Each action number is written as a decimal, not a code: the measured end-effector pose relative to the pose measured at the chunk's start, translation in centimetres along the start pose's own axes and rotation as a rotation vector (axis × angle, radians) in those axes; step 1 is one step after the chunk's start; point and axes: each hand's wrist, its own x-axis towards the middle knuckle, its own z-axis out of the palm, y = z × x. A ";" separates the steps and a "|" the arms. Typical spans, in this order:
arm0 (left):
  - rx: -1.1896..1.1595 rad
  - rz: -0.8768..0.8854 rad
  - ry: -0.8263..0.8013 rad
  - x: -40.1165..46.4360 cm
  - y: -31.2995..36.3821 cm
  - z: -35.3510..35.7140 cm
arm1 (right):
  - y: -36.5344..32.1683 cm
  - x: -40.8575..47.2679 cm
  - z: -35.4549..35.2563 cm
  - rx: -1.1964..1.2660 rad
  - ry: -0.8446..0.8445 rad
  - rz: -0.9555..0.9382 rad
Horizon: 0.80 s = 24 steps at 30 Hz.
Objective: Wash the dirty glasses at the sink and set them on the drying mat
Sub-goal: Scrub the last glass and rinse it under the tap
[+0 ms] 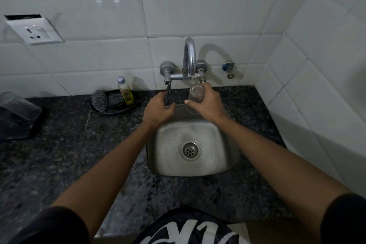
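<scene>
- Our right hand gripped a clear glass, fingers and thumb curled round its body, holding it above the back edge of the steel sink, just under the right valve of the wall tap.
- Our left hand reached toward the tap's left lever; its fingertips lay at the dark strip below that lever, loosely bent, and we could not tell whether they gripped anything or merely touched.
- Another clear glass lay upside down and tilted on a dark mat at the far left of the granite counter.
- A black dish beside the sink held a steel scrubber and a small bottle of yellow liquid, standing upright.
- A white socket plate hung loose on the tiled wall at upper left.
- No water ran from the spout that we could make out.
</scene>
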 end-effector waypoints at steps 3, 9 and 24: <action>0.014 -0.019 -0.018 0.0 -0.3 0.1 | -0.1 0.0 -0.1 0.011 -0.006 -0.009; 0.112 0.029 -0.042 -0.1 -0.8 0.3 | -0.1 0.0 0.1 0.009 -0.027 -0.025; 0.173 0.015 -0.067 0.0 -1.0 0.3 | 0.2 0.3 0.4 -0.014 0.018 -0.043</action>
